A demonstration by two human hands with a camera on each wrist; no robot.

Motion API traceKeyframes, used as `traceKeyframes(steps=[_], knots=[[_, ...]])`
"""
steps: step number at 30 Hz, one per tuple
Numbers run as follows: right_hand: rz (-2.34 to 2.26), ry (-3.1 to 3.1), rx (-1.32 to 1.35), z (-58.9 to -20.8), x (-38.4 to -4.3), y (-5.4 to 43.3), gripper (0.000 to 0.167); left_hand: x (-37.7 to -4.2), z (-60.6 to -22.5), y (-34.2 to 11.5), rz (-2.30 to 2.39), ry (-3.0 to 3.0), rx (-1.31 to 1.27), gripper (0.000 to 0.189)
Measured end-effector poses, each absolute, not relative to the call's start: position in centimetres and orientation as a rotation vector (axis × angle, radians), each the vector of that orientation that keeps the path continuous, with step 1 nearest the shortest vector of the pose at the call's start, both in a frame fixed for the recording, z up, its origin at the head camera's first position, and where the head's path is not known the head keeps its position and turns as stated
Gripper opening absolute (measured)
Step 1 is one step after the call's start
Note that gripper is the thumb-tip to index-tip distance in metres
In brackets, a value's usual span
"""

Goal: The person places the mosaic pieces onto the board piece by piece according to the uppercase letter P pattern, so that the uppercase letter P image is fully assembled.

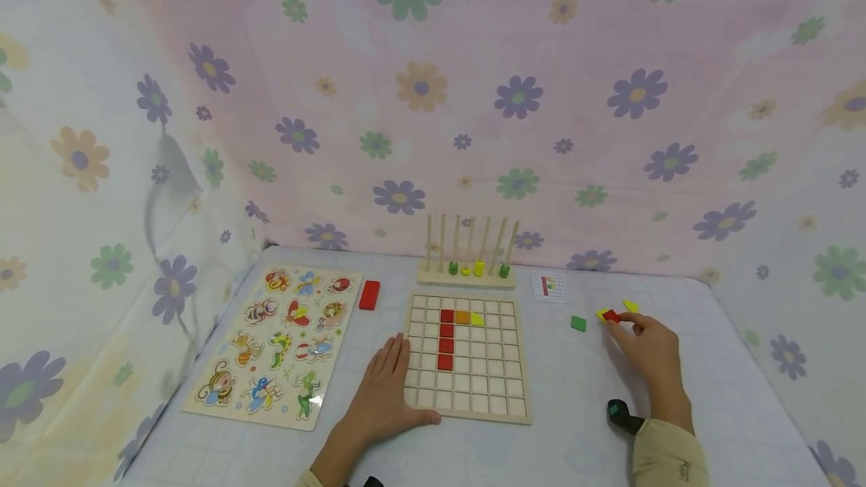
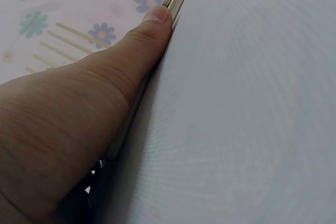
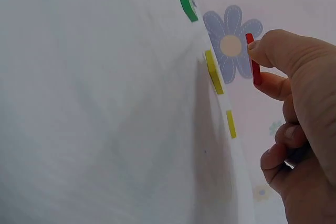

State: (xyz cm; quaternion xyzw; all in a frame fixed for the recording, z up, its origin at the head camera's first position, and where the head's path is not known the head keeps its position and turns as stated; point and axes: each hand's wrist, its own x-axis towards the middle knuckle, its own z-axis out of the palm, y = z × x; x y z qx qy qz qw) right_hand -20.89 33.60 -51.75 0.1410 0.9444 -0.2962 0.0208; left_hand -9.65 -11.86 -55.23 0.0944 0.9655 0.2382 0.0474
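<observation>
My left hand lies at the lower left corner of a wooden grid board, fingers extended along its left side. Its thumb rests along the near edge. On the board, several red tiles form a column, with an orange tile and a yellow piece to the right of the top one. My right hand pinches a red tile between thumb and forefinger, raised above the table. Below and beside it lie two yellow pieces and a green tile.
An insect puzzle board lies at the left, with a red block beside it. Behind the grid stands a peg rack with green and yellow beads. A small pattern card lies at the back right.
</observation>
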Motion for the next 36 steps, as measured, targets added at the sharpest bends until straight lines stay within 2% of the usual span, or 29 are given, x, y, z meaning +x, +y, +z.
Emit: traceKeyframes(steps=[15,36], knots=[[-0.864,3.141,0.094,-50.6,-20.0,29.1,0.035,-9.7,-55.1,-11.8,0.737,2.958,0.286,0.140],[-0.872,3.216,-0.333,-49.1,-17.6,21.9,0.024,-9.8,-55.4,-11.9,0.729,2.972,0.305,0.140]])
